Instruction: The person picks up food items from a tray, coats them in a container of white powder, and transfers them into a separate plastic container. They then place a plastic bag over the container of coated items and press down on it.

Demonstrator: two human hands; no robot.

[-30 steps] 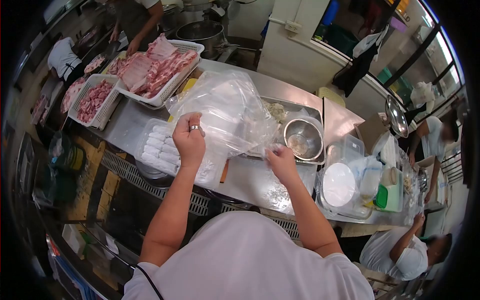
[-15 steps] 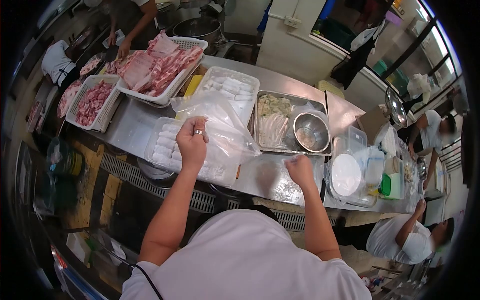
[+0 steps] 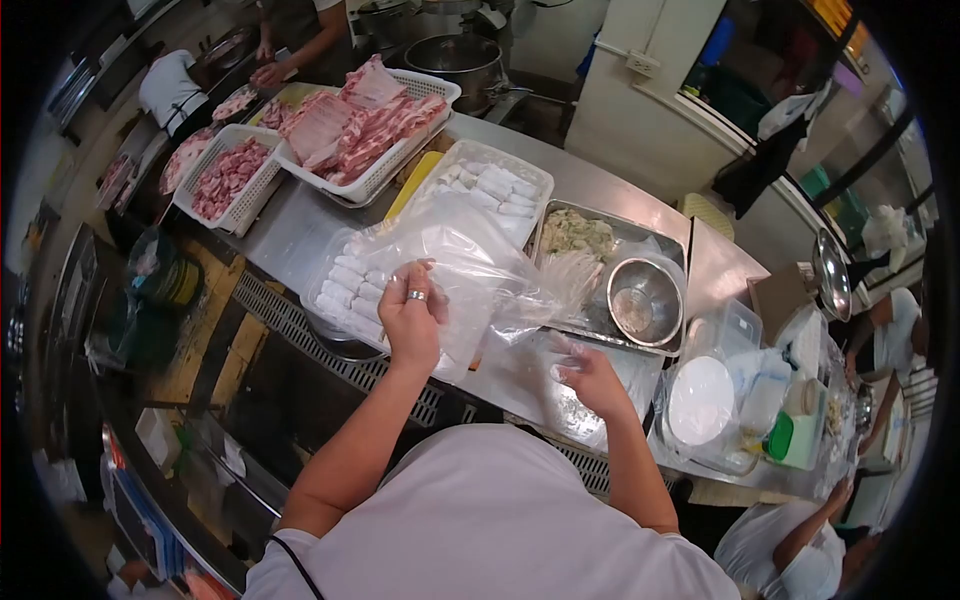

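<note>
My left hand (image 3: 410, 318), a ring on one finger, grips a clear plastic bag (image 3: 460, 250) by its near edge. The bag spreads over the tray of white wrapped rolls (image 3: 350, 295) and reaches the metal tray's near corner. My right hand (image 3: 592, 380) is above the steel counter with fingers apart, close to the bag's right end. Beyond it, the metal tray (image 3: 570, 322) holds a pale chopped mixture (image 3: 577, 232), whitish strips partly behind the bag, and a steel bowl (image 3: 645, 300). A second tub of white rolls (image 3: 490, 185) is behind the bag.
Left along the counter stand a white basket of rib slabs (image 3: 350, 125) and a basket of cut meat (image 3: 232, 180). On the right are clear containers, a white round lid (image 3: 701, 400) and a green lid (image 3: 779, 436). Other people work at the far left and right.
My right hand has loosened from closed fingers to spread ones. The bag now lies lower and stretches further right. The view has shifted, and my left hand still holds the bag.
</note>
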